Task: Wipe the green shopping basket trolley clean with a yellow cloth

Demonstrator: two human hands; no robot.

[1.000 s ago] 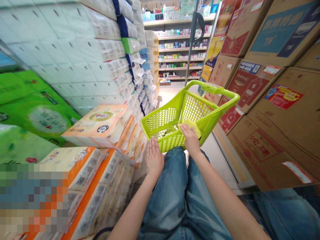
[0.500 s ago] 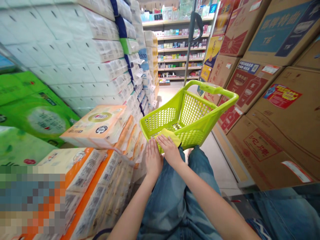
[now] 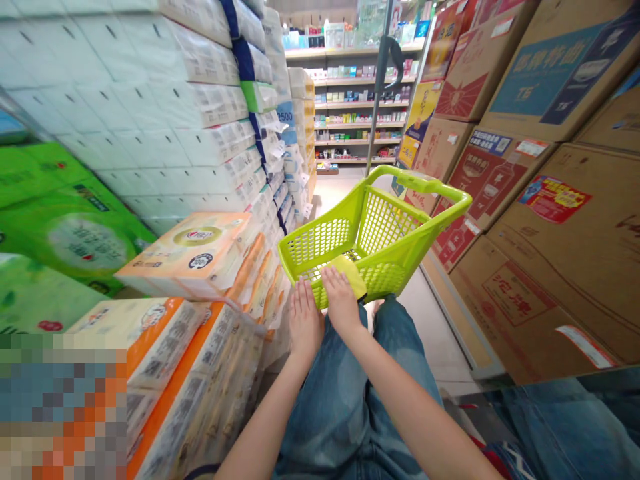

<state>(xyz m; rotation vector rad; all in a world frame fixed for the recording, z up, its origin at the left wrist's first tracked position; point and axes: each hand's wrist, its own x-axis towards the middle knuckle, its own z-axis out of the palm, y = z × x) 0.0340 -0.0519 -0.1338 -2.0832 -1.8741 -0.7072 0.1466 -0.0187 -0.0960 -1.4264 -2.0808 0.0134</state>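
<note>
A lime-green shopping basket (image 3: 390, 220) with a pull handle stands tilted in front of my knees. My left hand (image 3: 306, 320) holds its near left end, fingers close together at the rim and thumb side towards my right hand. A yellow cloth (image 3: 354, 277) with a dark edge lies over the near side of the basket. My right hand (image 3: 341, 300) presses on this cloth, fingers over it and thumb hidden. Through the basket's side its latticed floor shows.
Tissue packs (image 3: 187, 247) are stacked close on my left, below tall stacks of white packs (image 3: 150, 120). Cardboard cartons (image 3: 550, 240) line the right side. Product shelves (image 3: 360, 107) stand at the back, with a grey pole (image 3: 376, 100) before them. My jeans-covered legs (image 3: 340, 400) are below.
My right hand has slid a little to the right with the yellow cloth, widening the gap to my left hand. The basket has shifted only slightly in view.
</note>
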